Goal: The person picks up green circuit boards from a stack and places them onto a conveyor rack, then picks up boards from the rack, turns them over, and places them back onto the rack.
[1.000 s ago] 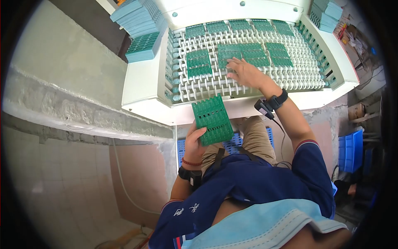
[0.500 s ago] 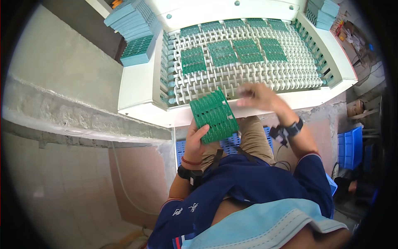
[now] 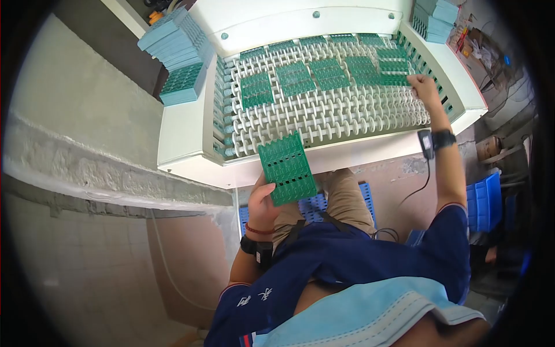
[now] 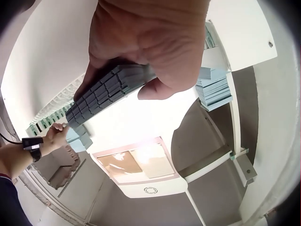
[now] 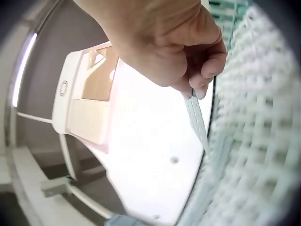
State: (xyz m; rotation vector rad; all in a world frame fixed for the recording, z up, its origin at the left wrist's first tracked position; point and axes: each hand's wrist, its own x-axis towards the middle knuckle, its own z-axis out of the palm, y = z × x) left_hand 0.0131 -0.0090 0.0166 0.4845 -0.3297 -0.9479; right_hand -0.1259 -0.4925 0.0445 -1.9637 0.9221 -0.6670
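In the head view my left hand (image 3: 263,202) grips a stack of green circuit boards (image 3: 287,168), thumb on top, in front of the machine's near edge. The left wrist view shows that stack edge-on (image 4: 99,96) between thumb and fingers. My right hand (image 3: 425,88) reaches to the right side of the roller conveyor (image 3: 324,118) and pinches one circuit board (image 3: 394,65) by its near right corner. In the right wrist view this board (image 5: 196,120) appears as a thin tilted strip at the fingertips, close over the white rollers. A green board (image 3: 362,69) lies just left of it.
More boards (image 3: 256,89) lie in the same row, with another row (image 3: 312,40) at the far end. Pale blue stacks stand on the machine's left ledge (image 3: 184,84) and right ledge (image 3: 433,22). A blue crate (image 3: 484,202) stands on the right.
My right hand left a board in the middle of the conveyor, came back near the stack, and now is at the far right with another board. The left hand still holds the stack.
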